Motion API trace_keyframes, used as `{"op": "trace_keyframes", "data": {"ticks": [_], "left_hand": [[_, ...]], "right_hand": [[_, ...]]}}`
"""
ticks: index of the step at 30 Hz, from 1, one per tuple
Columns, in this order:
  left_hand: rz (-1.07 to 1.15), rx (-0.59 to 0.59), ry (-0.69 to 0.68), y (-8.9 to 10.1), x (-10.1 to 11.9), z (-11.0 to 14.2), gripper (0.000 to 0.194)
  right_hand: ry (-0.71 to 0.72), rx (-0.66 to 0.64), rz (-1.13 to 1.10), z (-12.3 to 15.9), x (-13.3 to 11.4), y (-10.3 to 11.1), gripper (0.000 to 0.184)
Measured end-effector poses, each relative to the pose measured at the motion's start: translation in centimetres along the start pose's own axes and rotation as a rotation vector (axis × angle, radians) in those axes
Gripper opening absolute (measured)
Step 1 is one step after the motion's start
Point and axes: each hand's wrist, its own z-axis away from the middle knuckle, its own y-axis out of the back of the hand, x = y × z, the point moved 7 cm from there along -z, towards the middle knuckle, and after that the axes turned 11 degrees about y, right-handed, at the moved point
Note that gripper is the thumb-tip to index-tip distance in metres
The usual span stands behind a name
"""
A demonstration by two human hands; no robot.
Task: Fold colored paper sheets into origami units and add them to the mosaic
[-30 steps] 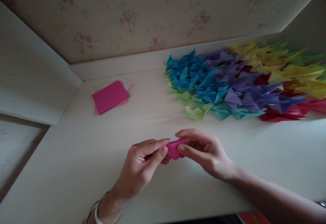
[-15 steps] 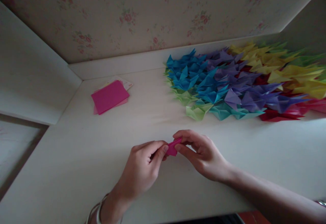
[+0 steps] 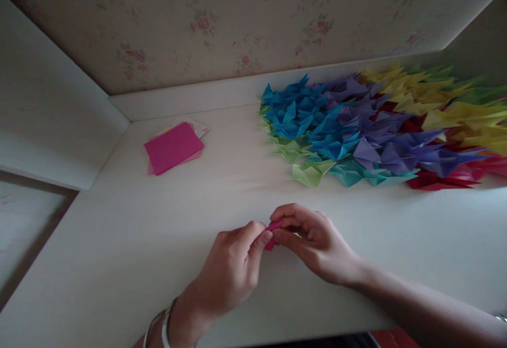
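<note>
Between my two hands is a small folded piece of magenta origami paper, held just above the white desk. My left hand pinches its left side between thumb and fingers. My right hand grips the upper right part with thumb and fingertips. Most of the paper is covered by my fingers, so its folded shape is hard to make out. To the upper left lies a stack of pink paper sheets, a magenta one on top.
Many folded paper cranes in blue, purple, yellow, green and red crowd the back right of the white desk. Behind is a wall with floral paper; a white panel stands at left.
My left hand has shifted right, closer to my right hand, and covers more of the magenta paper. The whole view has moved slightly.
</note>
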Motion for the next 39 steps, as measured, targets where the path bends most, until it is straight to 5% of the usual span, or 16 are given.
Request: {"op": "trace_keyframes", "data": {"ticks": [5,14,21,28,33,39], "left_hand": [[0.151,-0.044,0.075,0.3,0.0,0.0,0.029],[0.306,-0.143,0.098,-0.2,0.8,-0.2,0.027],[0.217,0.057,0.088,0.8,0.0,-0.2,0.021],[0.545,0.080,0.082,1.2,-1.2,-0.6,0.022],[0.526,0.242,0.133,2.0,-2.0,-0.3,0.030],[0.379,0.178,0.078,1.4,-1.2,-0.3,0.019]], "right_hand": [[-0.051,-0.065,-0.019,-0.1,0.0,-0.4,0.024],[0.130,-0.063,0.265,0.0,-1.8,-0.3,0.035],[0.067,0.039,0.191,-0.2,-1.2,0.6,0.027],[0.090,0.086,-0.013,-0.2,-1.9,1.6,0.018],[0.080,0.123,-0.070,-0.3,-1.2,1.5,0.013],[0.148,0.011,0.228,-0.8,-1.2,0.7,0.013]]}}
